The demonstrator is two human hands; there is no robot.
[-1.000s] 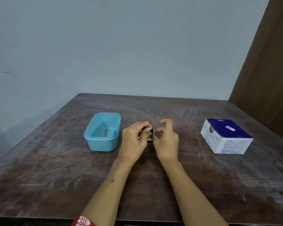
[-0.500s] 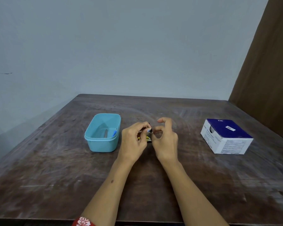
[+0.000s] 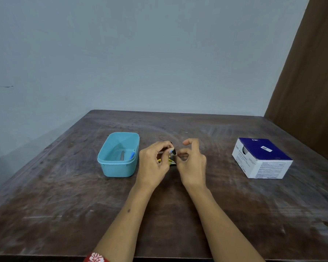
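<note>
The small blue-tipped piece (image 3: 172, 151) is pinched by the fingers of the left hand (image 3: 153, 163), just right of the tub (image 3: 119, 168), above the bench (image 3: 64, 195). Its tip is pointed at the right hand (image 3: 193, 164), curled alongside; whether that hand is gripping it cannot be told.

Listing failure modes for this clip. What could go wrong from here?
1. The left hand pinches the small dark piece with fingertips only; it might slip onto the table.
2. The right hand hovers curled beside it, contact unclear; a fumbled grip seems possible.
3. The teal tub sits close beside the left hand; a sideways move could nudge it.
</note>
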